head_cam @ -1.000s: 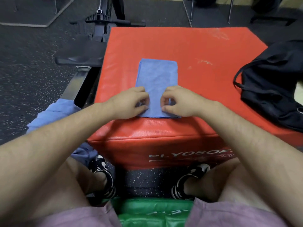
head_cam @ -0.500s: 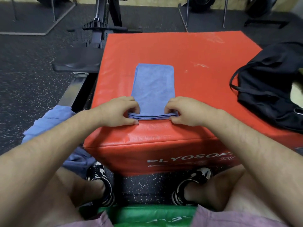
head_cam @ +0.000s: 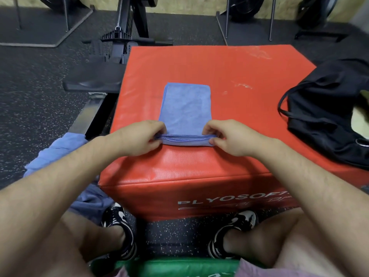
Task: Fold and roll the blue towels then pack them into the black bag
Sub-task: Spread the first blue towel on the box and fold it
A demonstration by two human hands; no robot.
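Between left hand and right hand, the towel edge is newly lifted; both hands slid outward, pinching its corners, so rolling probably starts next.

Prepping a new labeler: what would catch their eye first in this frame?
The red plyo box fills the centre, with a folded blue towel lying on it. The left hand and right hand pinch its near corners. A black bag sits at the box's right edge.

Blue towel; red box; black bag.
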